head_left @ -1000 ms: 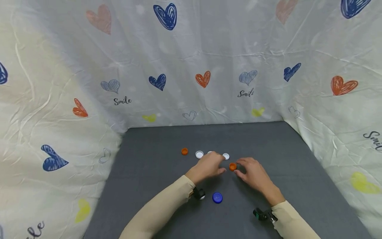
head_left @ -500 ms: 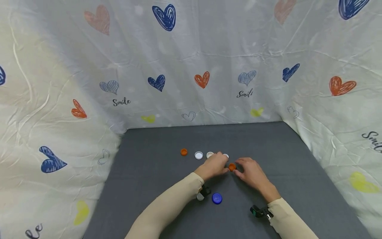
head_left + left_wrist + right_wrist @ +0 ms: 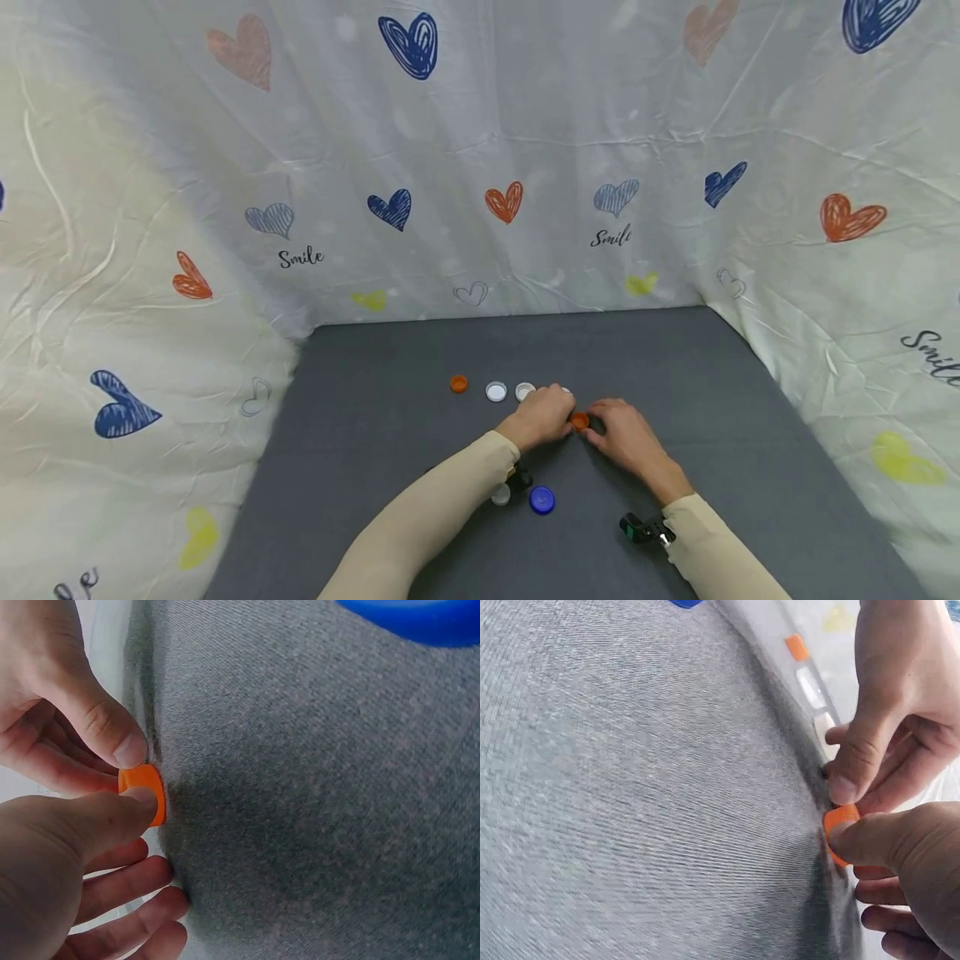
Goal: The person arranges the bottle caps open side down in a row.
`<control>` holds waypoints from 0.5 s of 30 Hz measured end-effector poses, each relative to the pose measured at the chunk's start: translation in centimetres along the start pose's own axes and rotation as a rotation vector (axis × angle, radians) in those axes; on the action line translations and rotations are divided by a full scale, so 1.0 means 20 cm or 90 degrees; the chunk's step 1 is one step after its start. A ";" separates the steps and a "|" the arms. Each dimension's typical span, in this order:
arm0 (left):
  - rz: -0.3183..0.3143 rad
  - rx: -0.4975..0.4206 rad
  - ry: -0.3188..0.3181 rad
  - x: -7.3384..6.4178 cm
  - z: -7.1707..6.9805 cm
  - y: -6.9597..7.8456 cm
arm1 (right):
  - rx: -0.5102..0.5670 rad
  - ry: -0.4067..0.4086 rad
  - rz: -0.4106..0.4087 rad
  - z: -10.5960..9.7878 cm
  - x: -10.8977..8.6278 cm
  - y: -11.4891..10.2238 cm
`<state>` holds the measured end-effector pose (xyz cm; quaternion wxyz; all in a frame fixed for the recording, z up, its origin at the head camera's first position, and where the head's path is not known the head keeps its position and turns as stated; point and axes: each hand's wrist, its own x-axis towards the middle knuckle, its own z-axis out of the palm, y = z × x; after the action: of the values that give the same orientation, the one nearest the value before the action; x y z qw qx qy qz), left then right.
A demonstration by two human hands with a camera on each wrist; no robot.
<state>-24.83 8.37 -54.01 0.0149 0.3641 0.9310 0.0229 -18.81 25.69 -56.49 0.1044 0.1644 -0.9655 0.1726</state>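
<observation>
In the head view, an orange bottle cap (image 3: 580, 421) lies on the grey cloth between both hands. My left hand (image 3: 542, 414) reaches it from the left, thumb and fingers at its near side; in the left wrist view that thumb covers part of the cap (image 3: 142, 780). From the right, my right hand (image 3: 626, 437) pinches the cap's other edge with thumb and forefinger. The right wrist view shows the right thumb (image 3: 855, 836) across the cap's face. Fingertips behind the cap are partly hidden.
Left of the hands, another orange cap (image 3: 458, 383), a white cap (image 3: 496, 392) and a second white cap (image 3: 524, 390) form a row. A further white cap (image 3: 567, 390) is mostly behind the left hand. Nearer are a blue cap (image 3: 542, 500) and a whitish cap (image 3: 500, 495) by the left wrist.
My left hand has moved right, from over the white caps to the orange cap, and now touches it. My right hand has closed in slightly on the same cap.
</observation>
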 end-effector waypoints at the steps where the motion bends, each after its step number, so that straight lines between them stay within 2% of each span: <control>1: -0.002 -0.001 0.001 0.00 0.00 0.00 | 0.000 -0.002 0.000 0.00 0.00 0.00; 6: -0.008 -0.010 0.007 0.01 0.02 0.00 | -0.001 -0.001 -0.003 0.02 0.00 -0.01; 15: 0.006 -0.008 0.038 -0.02 0.00 0.00 | 0.028 0.036 -0.013 0.00 -0.01 -0.02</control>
<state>-24.52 8.06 -54.07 -0.0103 0.3675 0.9291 0.0397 -18.40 25.46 -56.36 0.1300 0.1716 -0.9564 0.1974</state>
